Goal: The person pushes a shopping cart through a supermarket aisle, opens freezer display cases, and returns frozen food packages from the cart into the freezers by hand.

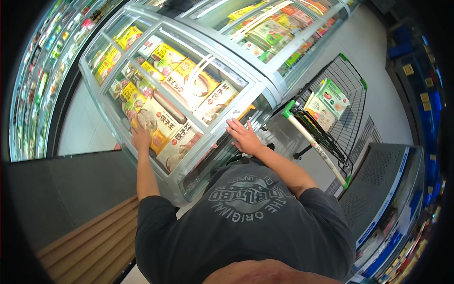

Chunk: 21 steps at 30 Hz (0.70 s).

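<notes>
Before me stands a chest freezer point(260, 87) with a glass top. My left hand point(142, 136) lies at the left part of its sliding glass lid point(184, 117), over the packs, and holds nothing; whether it presses on the glass I cannot tell. My right hand point(244, 136), fingers spread and empty, touches the freezer's pale front rim on the right. Under the glass lie several packs of frozen dumplings point(161, 120). A yellow pack point(193, 78) with a picture of food and several smaller yellow bags point(129, 37) lie farther back.
A wire shopping cart point(354, 85) with a pale handle point(315, 145) stands on my right, holding a green and white pack point(331, 97) and a cream pack point(319, 113). Another freezer point(276, 32) adjoins behind. Lit shelves point(46, 71) and a wood-slatted unit point(95, 241) stand left.
</notes>
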Available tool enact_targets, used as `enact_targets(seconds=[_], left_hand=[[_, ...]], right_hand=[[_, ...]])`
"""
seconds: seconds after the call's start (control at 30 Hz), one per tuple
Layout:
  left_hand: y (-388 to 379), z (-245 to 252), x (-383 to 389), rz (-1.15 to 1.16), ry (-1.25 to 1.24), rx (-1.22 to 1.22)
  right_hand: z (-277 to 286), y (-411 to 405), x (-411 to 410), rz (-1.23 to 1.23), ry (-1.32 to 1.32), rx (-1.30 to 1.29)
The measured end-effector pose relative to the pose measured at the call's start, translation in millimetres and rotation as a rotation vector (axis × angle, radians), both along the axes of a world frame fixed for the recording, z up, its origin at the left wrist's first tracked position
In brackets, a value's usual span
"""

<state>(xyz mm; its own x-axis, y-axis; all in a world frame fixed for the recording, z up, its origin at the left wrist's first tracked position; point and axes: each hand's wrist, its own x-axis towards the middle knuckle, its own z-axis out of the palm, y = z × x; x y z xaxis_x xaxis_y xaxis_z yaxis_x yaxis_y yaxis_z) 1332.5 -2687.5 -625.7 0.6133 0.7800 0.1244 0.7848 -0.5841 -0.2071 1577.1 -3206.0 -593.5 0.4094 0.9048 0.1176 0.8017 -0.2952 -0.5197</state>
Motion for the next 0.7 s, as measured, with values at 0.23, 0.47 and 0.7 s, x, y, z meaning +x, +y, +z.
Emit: enact_targets(seconds=[0.23, 0.47, 0.7], left_hand=[[-229, -1, 151, -0.614, -0.26, -0.443], [-465, 78, 275, -1.295, -0.328, -0.751], [-550, 57, 347, -1.66, -0.053, -0.763]], right_hand=[[-15, -61, 24, -0.103, 0.075, -0.049], [31, -191, 26, -0.756, -0.284, 0.092], [23, -348, -30, -1.319, -0.216, -0.211]])
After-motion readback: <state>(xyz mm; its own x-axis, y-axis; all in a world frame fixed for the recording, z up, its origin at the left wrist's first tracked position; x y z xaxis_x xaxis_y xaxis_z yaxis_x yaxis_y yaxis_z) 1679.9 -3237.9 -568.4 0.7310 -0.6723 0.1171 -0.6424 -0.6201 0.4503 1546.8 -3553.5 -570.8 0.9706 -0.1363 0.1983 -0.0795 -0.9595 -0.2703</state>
